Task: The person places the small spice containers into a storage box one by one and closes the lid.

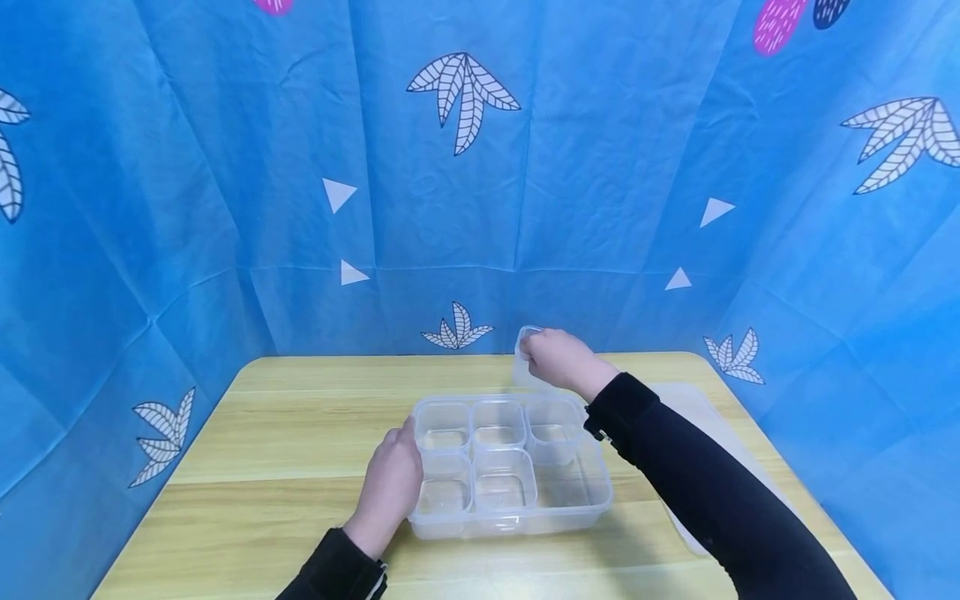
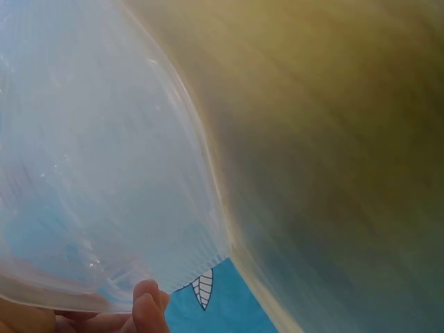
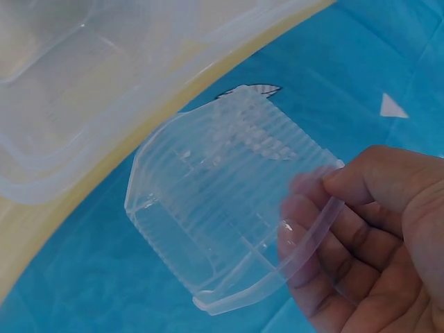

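A large clear plastic box (image 1: 555, 523) lies on the table, with several small clear boxes (image 1: 504, 483) standing inside it. At its left wall my left hand (image 1: 393, 475) grips the rim; the fingers (image 2: 147, 309) show against the clear plastic in the left wrist view. Behind the large box my right hand (image 1: 562, 360) holds another small clear box (image 3: 208, 201) up by its rim. Its thumb lies on one side of that wall, and the fingers (image 3: 305, 253) are seen through the plastic on the other.
To the right, partly behind the right sleeve (image 1: 697, 475), a flat whitish translucent lid (image 1: 688, 400) lies on the wooden table (image 1: 300, 417). A blue patterned cloth (image 1: 600, 208) hangs behind and along both sides of the table.
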A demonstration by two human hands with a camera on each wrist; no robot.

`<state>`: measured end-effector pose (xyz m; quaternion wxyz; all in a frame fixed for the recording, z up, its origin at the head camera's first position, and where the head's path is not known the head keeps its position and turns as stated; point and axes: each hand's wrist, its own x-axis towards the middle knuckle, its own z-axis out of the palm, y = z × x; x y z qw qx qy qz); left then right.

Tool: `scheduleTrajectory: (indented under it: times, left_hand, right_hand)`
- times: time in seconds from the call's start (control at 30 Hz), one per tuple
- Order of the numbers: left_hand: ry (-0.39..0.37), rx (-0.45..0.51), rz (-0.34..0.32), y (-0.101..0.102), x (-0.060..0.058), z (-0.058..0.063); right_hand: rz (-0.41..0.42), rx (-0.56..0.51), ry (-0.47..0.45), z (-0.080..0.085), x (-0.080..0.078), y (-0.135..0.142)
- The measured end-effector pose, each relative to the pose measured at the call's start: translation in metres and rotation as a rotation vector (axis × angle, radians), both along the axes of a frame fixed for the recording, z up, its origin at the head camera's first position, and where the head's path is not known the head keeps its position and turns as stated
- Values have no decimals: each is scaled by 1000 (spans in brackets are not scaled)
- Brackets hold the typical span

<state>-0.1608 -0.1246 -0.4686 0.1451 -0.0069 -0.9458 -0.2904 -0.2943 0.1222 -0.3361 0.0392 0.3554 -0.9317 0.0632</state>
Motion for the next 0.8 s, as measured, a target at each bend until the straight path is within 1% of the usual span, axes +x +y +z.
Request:
scheduleTrajectory:
  times: [0.13, 0.23, 0.4, 0.53, 0.8]
  left_hand:
    - [-18, 8, 0, 0, 0, 1]
    - [-26, 7, -1, 0, 0, 1]
    - [-23, 0, 1, 0, 0, 1]
    - [-20, 2, -1, 0, 0, 1]
    - [-4, 12, 0, -1, 1, 0]
  right_hand:
    - [37, -22, 36, 5, 10, 3]
    - [52, -29, 41, 6, 16, 4]
    - [72, -14, 49, 2, 23, 7]
    - [92, -16, 74, 0, 28, 9]
    - [171, -31, 170, 2, 43, 19]
